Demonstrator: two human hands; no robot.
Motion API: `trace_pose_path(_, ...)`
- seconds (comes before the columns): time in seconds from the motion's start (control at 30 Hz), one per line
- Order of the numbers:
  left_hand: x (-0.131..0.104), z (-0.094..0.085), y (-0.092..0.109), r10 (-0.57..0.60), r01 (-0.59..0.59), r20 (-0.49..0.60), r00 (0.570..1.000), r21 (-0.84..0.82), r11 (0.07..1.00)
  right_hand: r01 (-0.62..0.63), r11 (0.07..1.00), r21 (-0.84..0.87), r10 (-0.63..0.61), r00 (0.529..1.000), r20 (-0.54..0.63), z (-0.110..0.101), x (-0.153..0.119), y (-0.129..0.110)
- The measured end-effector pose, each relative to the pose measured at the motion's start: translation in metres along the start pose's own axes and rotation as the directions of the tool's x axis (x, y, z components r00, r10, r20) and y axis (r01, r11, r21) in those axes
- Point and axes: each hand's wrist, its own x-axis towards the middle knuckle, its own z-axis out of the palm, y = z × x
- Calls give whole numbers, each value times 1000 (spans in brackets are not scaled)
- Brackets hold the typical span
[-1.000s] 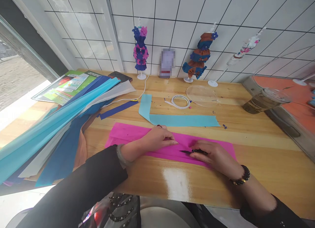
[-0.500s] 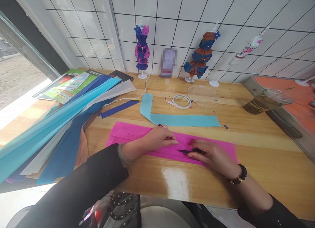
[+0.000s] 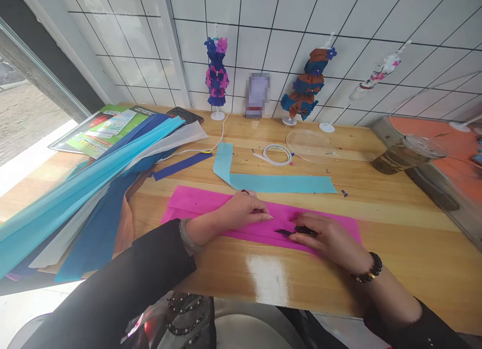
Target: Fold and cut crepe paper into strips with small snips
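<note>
A folded bright pink sheet [image 3: 196,201], crepe paper or thin fabric, lies lengthwise before me on the wooden table. My left hand [image 3: 244,208] rests on its middle, thumb and fingers closed at the sheet's surface. Small black scissors [image 3: 284,232] are in my right hand [image 3: 324,233], their dark blades pointing left over the pink sheet. The handles are partly covered by my fingers. Just beyond the sheet lies a light blue strip [image 3: 278,183], its left end folded upward.
Blue, white and orange sheets [image 3: 113,173] are heaped at left. Behind are a tape roll [image 3: 277,154], a clear plastic lid [image 3: 309,146] and a dark blue strip [image 3: 183,165]. Decorated stands [image 3: 217,78] line the tiled wall. A drink cup [image 3: 404,154] stands at right.
My right hand and the scissors have shifted very slightly to the right. The left hand stays in place on the pink sheet.
</note>
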Motion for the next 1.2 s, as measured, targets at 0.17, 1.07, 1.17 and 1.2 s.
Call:
trace_pose_path(0.17, 1, -1, 1, -2, 2, 2, 1000, -1, 1000, 17, 1000, -12, -17, 1000, 24, 5, 4, -2)
trace_pose_path(1.07, 0, 0, 0, -9, 9, 4, 1000, 9, 1000, 61, 996, -69, -64, 997, -44, 7, 6, -8)
trace_pose_path(1.17, 0, 0, 1, -9, 9, 3, 1000, 14, 1000, 67, 995, -77, -71, 996, -54, 8, 9, -11)
trace_pose_path(1.2, 0, 0, 1, -10, 10, 4, 1000, 21, 1000, 69, 995, -74, -74, 996, -56, 8, 10, -12)
